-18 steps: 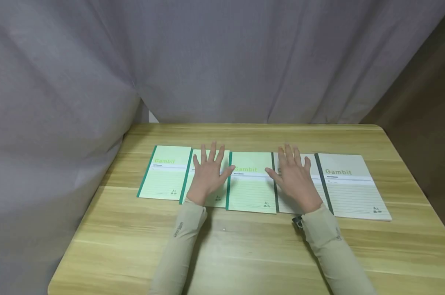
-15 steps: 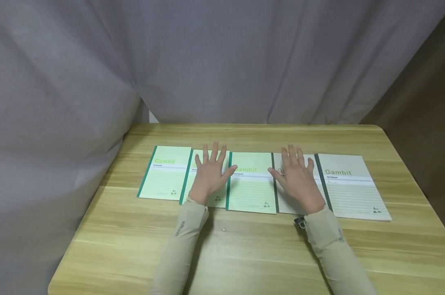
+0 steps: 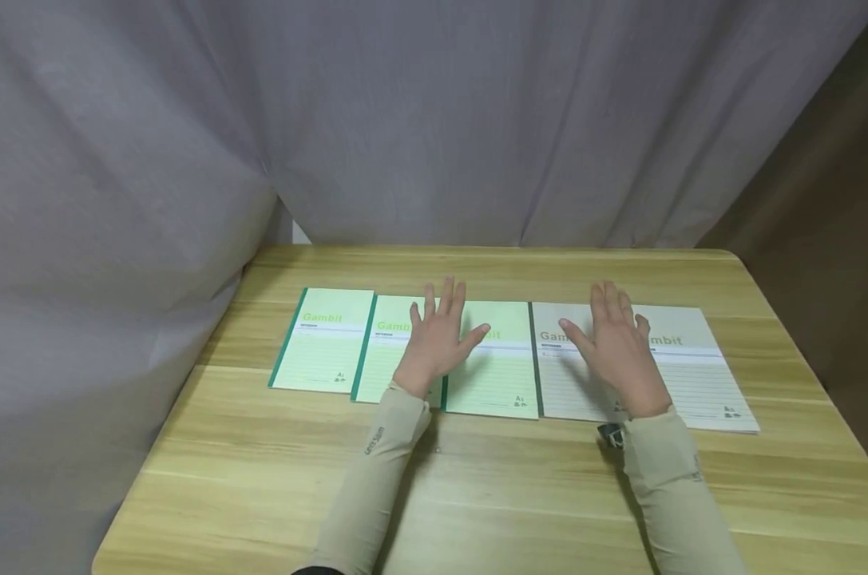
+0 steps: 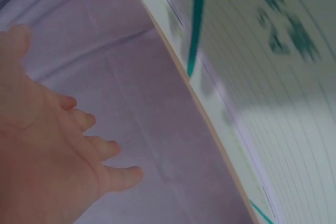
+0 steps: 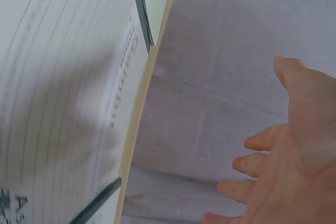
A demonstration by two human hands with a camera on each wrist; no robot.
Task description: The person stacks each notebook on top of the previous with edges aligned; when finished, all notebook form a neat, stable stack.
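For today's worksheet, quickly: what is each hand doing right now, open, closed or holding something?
Left hand: open, fingers spread flat over the green notebooks, holding nothing.
Right hand: open, fingers straight over the grey notebooks, holding nothing.

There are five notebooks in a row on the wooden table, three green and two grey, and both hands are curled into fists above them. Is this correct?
Not quite. The hands are not fists: the head view shows the left hand and right hand open, fingers straight and spread, over the notebooks. The rest holds: five in a row on the wooden table, three green and two grey.
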